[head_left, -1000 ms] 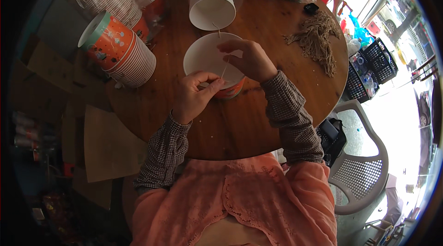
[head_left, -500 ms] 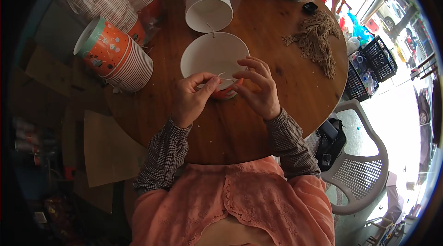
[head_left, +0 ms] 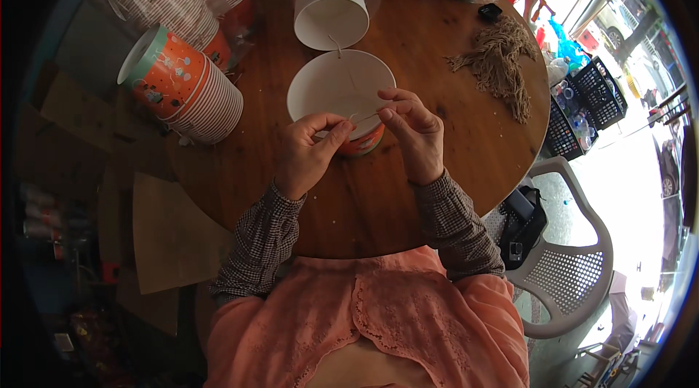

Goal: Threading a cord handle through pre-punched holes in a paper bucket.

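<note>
A paper bucket (head_left: 320, 85) with a white inside and an orange printed outside stands on the round wooden table (head_left: 364, 213). Over its near rim, my left hand (head_left: 302, 155) pinches one end of a thin pale string (head_left: 368, 118) between thumb and forefinger. My right hand (head_left: 419, 136) has its thumb and forefinger closed on the same string, which runs taut between both hands. At the bucket's far rim, another string end (head_left: 336, 45) sticks up. How the string is tied near my left fingertips is too small to tell.
A bundle of tan strings (head_left: 502, 60) lies at the right, beside a small black object (head_left: 489, 12). Stacked white buckets (head_left: 331, 20) lie beyond the bucket. Orange printed buckets (head_left: 182, 85) lean at the left. A grey plastic chair (head_left: 568, 271) stands at the right.
My right thumb and forefinger have closed on the string, where the fingers were spread before. The string now stretches straighter between my hands. My left hand has barely moved.
</note>
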Tool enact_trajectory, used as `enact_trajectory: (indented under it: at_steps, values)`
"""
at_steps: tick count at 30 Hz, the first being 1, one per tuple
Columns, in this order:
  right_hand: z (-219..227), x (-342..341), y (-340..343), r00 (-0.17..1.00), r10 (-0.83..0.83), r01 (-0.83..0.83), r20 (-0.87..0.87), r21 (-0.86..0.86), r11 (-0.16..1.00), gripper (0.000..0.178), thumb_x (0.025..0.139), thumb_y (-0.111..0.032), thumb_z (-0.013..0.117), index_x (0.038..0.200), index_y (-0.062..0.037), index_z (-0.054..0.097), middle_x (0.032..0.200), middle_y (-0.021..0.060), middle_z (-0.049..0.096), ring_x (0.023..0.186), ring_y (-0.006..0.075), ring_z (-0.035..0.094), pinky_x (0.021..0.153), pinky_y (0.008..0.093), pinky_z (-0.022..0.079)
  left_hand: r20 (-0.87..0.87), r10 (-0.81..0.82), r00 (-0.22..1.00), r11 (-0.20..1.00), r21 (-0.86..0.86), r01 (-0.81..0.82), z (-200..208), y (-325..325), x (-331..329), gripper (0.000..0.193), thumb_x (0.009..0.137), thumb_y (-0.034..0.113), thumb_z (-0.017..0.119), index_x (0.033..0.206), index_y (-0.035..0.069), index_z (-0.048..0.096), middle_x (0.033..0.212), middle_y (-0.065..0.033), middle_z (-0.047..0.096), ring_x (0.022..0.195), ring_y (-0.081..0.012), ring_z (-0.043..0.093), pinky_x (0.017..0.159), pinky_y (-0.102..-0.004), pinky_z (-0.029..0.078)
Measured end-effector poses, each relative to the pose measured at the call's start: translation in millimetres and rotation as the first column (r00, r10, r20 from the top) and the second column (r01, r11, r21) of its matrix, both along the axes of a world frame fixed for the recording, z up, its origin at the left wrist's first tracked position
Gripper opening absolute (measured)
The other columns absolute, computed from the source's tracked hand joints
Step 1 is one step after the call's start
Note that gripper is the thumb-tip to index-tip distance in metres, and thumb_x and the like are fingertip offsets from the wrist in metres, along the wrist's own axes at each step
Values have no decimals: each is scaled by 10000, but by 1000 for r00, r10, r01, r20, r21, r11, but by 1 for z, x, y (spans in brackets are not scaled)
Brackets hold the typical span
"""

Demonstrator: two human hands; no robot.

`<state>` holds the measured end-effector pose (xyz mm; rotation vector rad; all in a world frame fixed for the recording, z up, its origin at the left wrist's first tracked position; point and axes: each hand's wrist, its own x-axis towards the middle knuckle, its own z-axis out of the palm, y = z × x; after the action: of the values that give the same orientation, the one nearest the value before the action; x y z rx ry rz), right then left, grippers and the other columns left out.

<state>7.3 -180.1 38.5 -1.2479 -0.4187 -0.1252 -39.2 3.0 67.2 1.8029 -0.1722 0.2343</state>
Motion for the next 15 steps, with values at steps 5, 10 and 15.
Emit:
enact_trajectory:
  at_steps: [5,10,15]
  values:
    - [9,2,-1,946,-248,276,207,-116,954,63,839,-45,668,879,-21,626,1029,85,648,1000,200,561,906,329,438,-14,1,1000,998,62,-1,10,-5,-3,165,890,150,665,926,-10,684,865,-57,687,730,-77,626,647,-226,511]
    - [26,0,-11,812,-219,440,541,-320,839,92,807,-33,671,879,-30,614,1013,78,642,1033,264,562,881,360,466,200,112,973,929,327,-174,-3,9,-7,130,852,138,686,906,24,655,824,-77,669,673,-171,624,725,-307,499]
    - [41,-7,-12,713,-74,469,697,-396,789,127,762,-20,676,868,-44,609,1004,74,631,1050,288,556,864,389,477,329,166,929,856,419,-302,11,11,-19,103,850,155,678,858,60,640,747,-56,645,685,-195,605,903,-352,397]
